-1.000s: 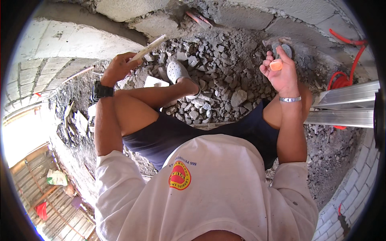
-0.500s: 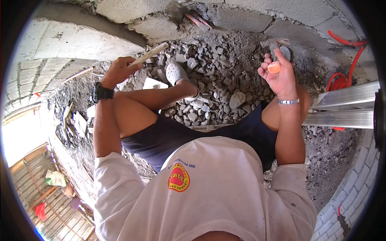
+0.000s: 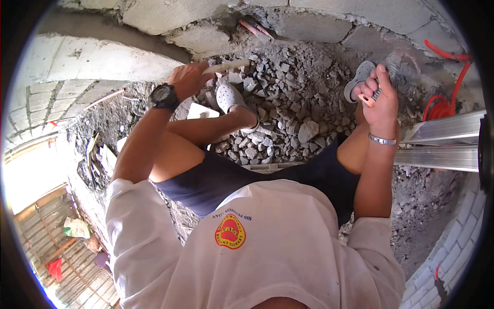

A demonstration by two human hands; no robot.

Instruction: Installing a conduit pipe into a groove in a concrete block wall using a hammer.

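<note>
My left hand is wrapped around one end of a pale stick, which points right above the rubble and is smeared by motion. Raised at the right, my right hand grips a hammer; its orange handle end sticks out below my fingers, and the head beyond my fist is a blur. Broken grey stones fill the ground between my legs. My left foot, in a white clog, rests on them. The other clog shows just left of my right fist.
Concrete block wall runs along the far side, with orange conduit ends poking out. A concrete slab juts in at far left. Right of me lie aluminium rails and red-orange tubing. A white piece lies near my left shin.
My left hand has moved right and slightly up with the stick. My right hand has moved right and closed more tightly, and the hammer head has swung to the right.
</note>
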